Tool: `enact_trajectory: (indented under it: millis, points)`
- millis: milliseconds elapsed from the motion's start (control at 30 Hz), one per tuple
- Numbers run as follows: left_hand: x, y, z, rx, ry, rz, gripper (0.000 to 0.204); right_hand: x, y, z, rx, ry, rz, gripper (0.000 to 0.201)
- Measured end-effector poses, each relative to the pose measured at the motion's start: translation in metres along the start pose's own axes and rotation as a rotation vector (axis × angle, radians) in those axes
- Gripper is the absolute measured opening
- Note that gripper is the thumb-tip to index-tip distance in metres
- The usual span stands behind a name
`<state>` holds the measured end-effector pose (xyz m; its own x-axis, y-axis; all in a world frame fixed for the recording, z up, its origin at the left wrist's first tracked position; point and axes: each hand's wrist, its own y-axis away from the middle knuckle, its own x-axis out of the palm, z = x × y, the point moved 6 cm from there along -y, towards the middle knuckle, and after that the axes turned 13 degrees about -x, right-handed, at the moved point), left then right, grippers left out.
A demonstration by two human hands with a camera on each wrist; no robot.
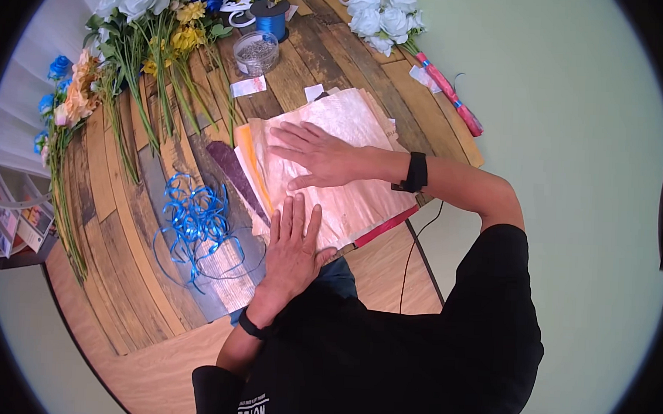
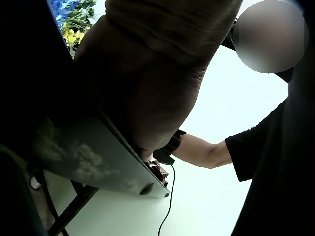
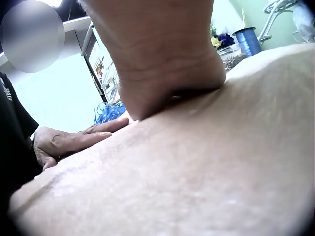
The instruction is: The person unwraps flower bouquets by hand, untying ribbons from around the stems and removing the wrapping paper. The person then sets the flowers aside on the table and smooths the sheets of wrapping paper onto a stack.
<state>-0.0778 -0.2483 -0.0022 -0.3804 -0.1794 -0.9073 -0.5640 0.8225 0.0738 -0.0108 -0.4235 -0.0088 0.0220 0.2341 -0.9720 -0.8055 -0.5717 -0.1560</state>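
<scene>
A stack of pale pink wrapping paper sheets [image 1: 364,127] lies at the table's near edge. My right hand [image 1: 322,156] rests flat on the top sheet with its fingers spread. Lower down, my left hand [image 1: 292,250] lies with straight fingers on the sheets' near left corner. Orange paper [image 1: 249,157] and dark purple paper [image 1: 233,172] stick out on the left side of the stack, and a red edge [image 1: 386,228] shows at the near right. In the right wrist view, the heel of the right hand [image 3: 167,83] presses on the pale paper [image 3: 197,172].
Curled blue ribbon [image 1: 194,227] lies left of the stack. Beyond are a clear tub of small pieces [image 1: 256,54] and a blue ribbon spool [image 1: 270,21]. Artificial flowers with long stems [image 1: 141,73] cover the far left; a wrapped white rose bouquet [image 1: 388,21] lies far right.
</scene>
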Motion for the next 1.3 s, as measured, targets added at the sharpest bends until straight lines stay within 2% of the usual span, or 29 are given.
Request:
enact_trajectory:
  millis: [67, 133, 200, 233, 267, 333, 400, 500, 600, 833, 900, 1033, 1233, 1300]
  points:
    - [-0.001, 0.000, -0.001, 0.001, 0.009, 0.010, 0.087, -0.014, 0.002, -0.006, 0.022, -0.187, -0.058, 0.076]
    - [-0.002, -0.001, 0.000, -0.005, 0.008, 0.013, 0.088, -0.046, 0.017, -0.032, 0.198, -0.161, -0.157, 0.069]
    - [-0.002, -0.001, 0.000, -0.011, 0.036, 0.012, 0.088, -0.092, 0.057, -0.069, 0.509, -0.020, -0.330, 0.064]
    - [-0.002, -0.001, 0.000, -0.013, 0.042, 0.012, 0.088, -0.105, 0.087, -0.093, 0.598, 0.298, -0.395, 0.059]
    - [-0.002, -0.001, 0.001, -0.012, 0.040, 0.010, 0.088, -0.123, 0.115, -0.110, 0.800, 0.256, -0.457, 0.054]
    - [-0.002, -0.001, 0.002, -0.012, 0.060, 0.017, 0.088, -0.129, 0.174, -0.147, 0.933, 0.518, -0.252, 0.047]
    - [-0.003, -0.002, 0.002, -0.011, 0.068, 0.008, 0.087, -0.122, 0.212, -0.174, 1.046, 0.589, -0.048, 0.035]
    - [-0.004, 0.000, 0.002, -0.003, 0.083, 0.015, 0.086, -0.105, 0.246, -0.204, 1.093, 0.704, 0.050, 0.024]
    - [-0.006, 0.002, 0.003, 0.013, 0.096, 0.017, 0.085, -0.100, 0.255, -0.222, 1.113, 0.664, 0.086, 0.021]
    - [-0.013, 0.004, 0.003, 0.048, 0.143, -0.023, 0.076, -0.119, 0.238, -0.228, 1.053, 0.494, 0.225, 0.023]
    - [-0.013, 0.004, 0.003, 0.050, 0.140, -0.040, 0.075, -0.132, 0.233, -0.225, 1.006, 0.552, 0.116, 0.025]
    - [-0.011, 0.006, 0.003, 0.057, 0.115, -0.086, 0.071, -0.154, 0.217, -0.212, 0.917, 0.570, 0.017, 0.030]
    - [-0.010, 0.011, 0.008, 0.071, 0.129, -0.167, 0.068, -0.193, 0.182, -0.137, 0.901, 0.565, -0.227, 0.029]
    - [-0.009, 0.012, 0.006, 0.099, 0.153, -0.180, 0.067, -0.202, 0.173, -0.103, 0.886, 0.513, -0.406, 0.029]
